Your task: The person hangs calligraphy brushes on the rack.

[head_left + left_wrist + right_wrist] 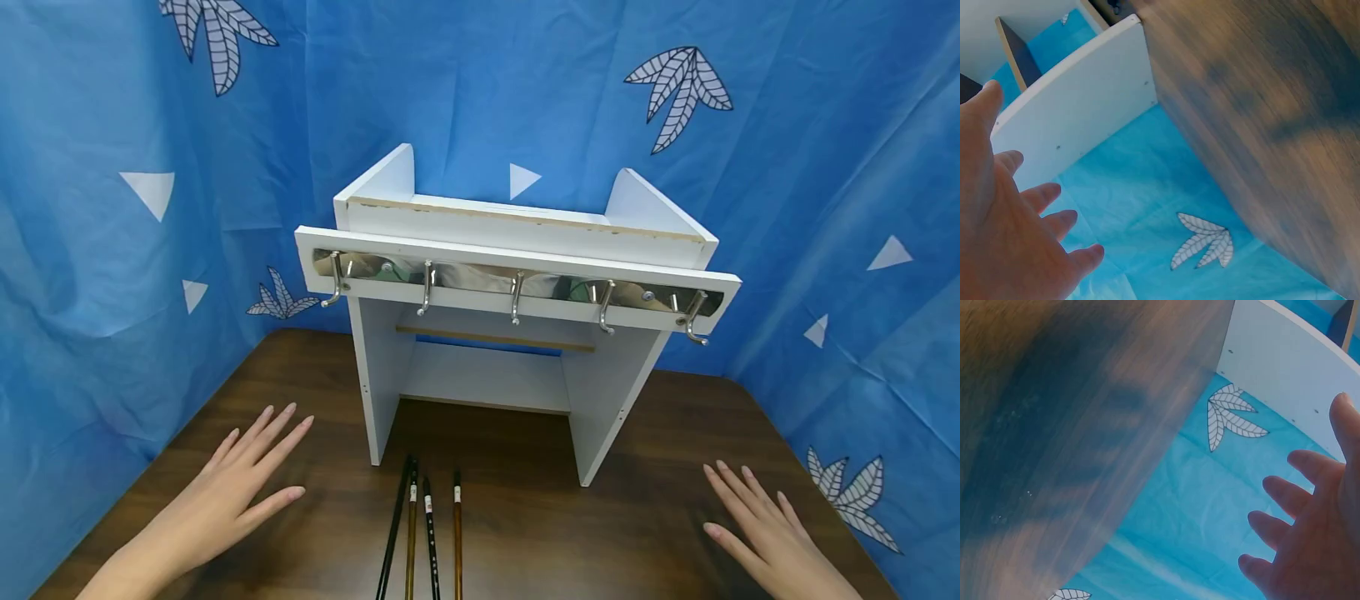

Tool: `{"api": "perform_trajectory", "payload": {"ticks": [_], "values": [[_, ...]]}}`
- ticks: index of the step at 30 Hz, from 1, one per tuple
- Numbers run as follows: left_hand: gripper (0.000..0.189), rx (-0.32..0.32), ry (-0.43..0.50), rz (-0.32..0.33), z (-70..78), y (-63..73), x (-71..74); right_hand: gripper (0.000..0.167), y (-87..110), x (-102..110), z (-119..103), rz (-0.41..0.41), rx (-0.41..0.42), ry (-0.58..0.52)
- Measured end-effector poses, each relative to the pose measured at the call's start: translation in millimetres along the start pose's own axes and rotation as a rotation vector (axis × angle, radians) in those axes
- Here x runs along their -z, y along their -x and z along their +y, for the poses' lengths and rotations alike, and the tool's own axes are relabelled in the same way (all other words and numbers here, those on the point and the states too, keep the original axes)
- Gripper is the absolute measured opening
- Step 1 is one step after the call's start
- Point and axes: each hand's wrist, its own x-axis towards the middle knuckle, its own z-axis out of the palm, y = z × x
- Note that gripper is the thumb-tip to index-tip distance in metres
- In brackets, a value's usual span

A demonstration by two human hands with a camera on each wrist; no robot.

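One left hand point(225, 492), one right hand point(771, 533), backs up over the table point(525, 542), each grip relaxed with fingers apart, four thin rods point(458, 533) between, white hooked shelf point(487, 227) just behind, blue cloth point(487, 83) beyond.

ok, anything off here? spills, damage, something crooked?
Upper board on the white rack: its bare brown edge shows dark, chip-like marks, so it looks worn. The hook rail slopes down to the right in the head view, maybe just camera angle. No spill visible.
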Motion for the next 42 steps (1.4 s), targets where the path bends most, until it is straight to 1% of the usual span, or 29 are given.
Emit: {"api": "perform_trajectory", "payload": {"ticks": [7,13,20,23,26,27,32,35,38,40,42], "values": [[0.075,-0.002,0.023,0.003,11.6,-0.8,-0.8,0.075,-1.7,-0.9,-2.6,0.017,0.024,-0.030],[0.076,-0.008,0.039,-0.013,24.5,-3.7,-4.9,0.076,-5.7,0.2,-7.4,0.003,0.023,-0.082],[0.076,-0.007,0.087,-0.029,37.8,-0.8,-10.9,0.078,-9.3,2.0,-15.0,-0.002,0.026,-0.140],[0.076,-0.018,0.119,-0.066,42.1,0.8,-16.2,0.077,-14.0,1.7,-19.6,0.013,0.038,-0.144],[0.073,-0.035,0.158,-0.122,45.7,2.1,-23.4,0.075,-19.2,0.5,-24.3,0.040,0.061,-0.143],[0.072,-0.038,0.174,-0.144,46.9,2.4,-25.9,0.075,-20.9,0.1,-25.8,0.048,0.067,-0.139],[0.069,-0.036,0.236,-0.211,52.3,1.7,-35.3,0.074,-29.3,-0.4,-35.0,0.081,0.105,-0.139],[0.069,-0.009,0.266,-0.271,55.8,-0.4,-40.0,0.074,-33.4,0.3,-41.5,0.093,0.116,-0.146],[0.069,0.036,0.271,-0.342,59.4,-3.9,-45.5,0.074,-36.1,0.7,-47.9,0.109,0.108,-0.149],[0.070,0.064,0.271,-0.373,61.6,-5.9,-49.9,0.074,-37.8,0.2,-52.0,0.133,0.104,-0.142],[0.070,0.087,0.272,-0.394,64.4,-6.9,-53.6,0.075,-40.0,-1.4,-55.3,0.174,0.118,-0.128]]}}
